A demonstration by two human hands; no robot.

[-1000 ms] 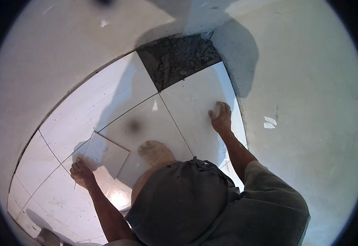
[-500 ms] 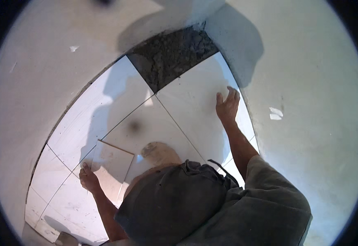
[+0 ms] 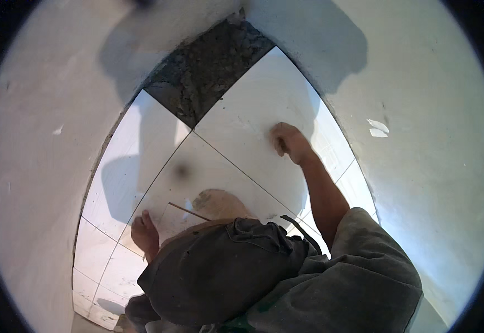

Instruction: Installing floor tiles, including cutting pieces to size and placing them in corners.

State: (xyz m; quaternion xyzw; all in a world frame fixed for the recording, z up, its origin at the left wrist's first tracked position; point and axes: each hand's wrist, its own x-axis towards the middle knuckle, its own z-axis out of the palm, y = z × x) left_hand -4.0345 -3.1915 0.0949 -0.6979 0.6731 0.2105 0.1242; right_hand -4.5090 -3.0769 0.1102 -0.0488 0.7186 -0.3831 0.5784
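Observation:
A loose tile with a thin brown edge lies close in front of my body, its near part hidden by my dark clothing. My left hand is closed at the tile's left edge, thumb on the upper side; the other fingers are partly hidden. Farther off to the right, my right hand hovers over or touches a large white floor tile; I cannot tell which. Its fingers are curled in, slightly blurred, and no object shows in them.
A dark, rough untiled patch fills the far corner. Pale walls rise at left and right, meeting the tiles along both sides. White scraps mark the right wall. My knee shows on the floor tiles.
My right hand has moved left, away from the right wall, and its spread fingers have curled in. The loose tile and my left hand have shifted right across the floor joint. My view has turned.

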